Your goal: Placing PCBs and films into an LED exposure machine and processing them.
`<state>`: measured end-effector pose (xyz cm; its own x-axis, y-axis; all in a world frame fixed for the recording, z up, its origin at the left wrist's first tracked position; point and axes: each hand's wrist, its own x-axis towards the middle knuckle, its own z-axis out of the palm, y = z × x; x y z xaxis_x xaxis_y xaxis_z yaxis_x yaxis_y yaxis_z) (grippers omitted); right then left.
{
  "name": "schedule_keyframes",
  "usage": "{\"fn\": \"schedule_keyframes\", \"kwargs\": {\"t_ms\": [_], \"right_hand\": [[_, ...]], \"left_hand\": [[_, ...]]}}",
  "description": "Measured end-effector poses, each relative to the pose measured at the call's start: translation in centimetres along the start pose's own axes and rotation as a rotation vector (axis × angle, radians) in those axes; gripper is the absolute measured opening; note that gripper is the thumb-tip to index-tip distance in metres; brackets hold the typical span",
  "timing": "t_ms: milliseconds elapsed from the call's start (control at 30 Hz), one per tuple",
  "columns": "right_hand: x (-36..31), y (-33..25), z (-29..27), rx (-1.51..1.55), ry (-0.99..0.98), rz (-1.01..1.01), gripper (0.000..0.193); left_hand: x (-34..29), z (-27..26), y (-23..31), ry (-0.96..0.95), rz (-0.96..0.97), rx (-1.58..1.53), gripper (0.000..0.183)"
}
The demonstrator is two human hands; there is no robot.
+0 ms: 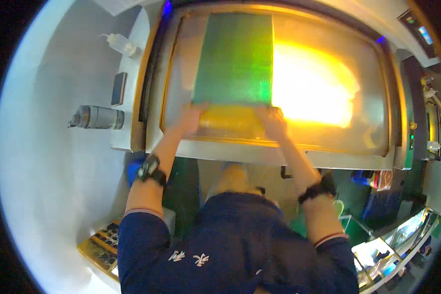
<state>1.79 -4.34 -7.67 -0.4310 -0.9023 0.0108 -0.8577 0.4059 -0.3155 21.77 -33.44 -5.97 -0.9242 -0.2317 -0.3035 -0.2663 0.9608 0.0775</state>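
Note:
A long green panel (234, 59) with a fine-textured surface lies or hovers over the glass-like bed (323, 139) of a framed machine; whether it touches the bed I cannot tell. At its near left corner my left hand (193, 117) has its fingers closed on the edge. My right hand (273, 122) holds the near right corner in the same way. Both hands are blurred, so single fingers are hard to make out. Between them a yellow-lit strip (230, 118) shows below the panel's near edge. Dark bands are strapped around both forearms.
Strong yellow-white glare covers the bed right of the panel. On the left ledge stand a clear squeeze bottle (121, 45), a dark phone (118, 88) and a grey bottle (100, 117). A yellow tray of round dark pieces (100, 247) lies lower left. A raised frame (279, 147) edges the bed.

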Motion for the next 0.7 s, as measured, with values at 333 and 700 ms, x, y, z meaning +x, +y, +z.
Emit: {"fn": "schedule_keyframes", "kwargs": {"t_ms": [333,700], "right_hand": [[32.0,18.7,-1.5,-0.189,-0.034,0.079,0.077],[43.6,30.2,1.5,-0.264,0.037,-0.047,0.075]], "left_hand": [[34.8,-9.2,-11.4,0.027,-0.103,-0.031,0.068],[47.7,-8.3,-15.6,0.333,0.020,-0.067,0.057]]}}
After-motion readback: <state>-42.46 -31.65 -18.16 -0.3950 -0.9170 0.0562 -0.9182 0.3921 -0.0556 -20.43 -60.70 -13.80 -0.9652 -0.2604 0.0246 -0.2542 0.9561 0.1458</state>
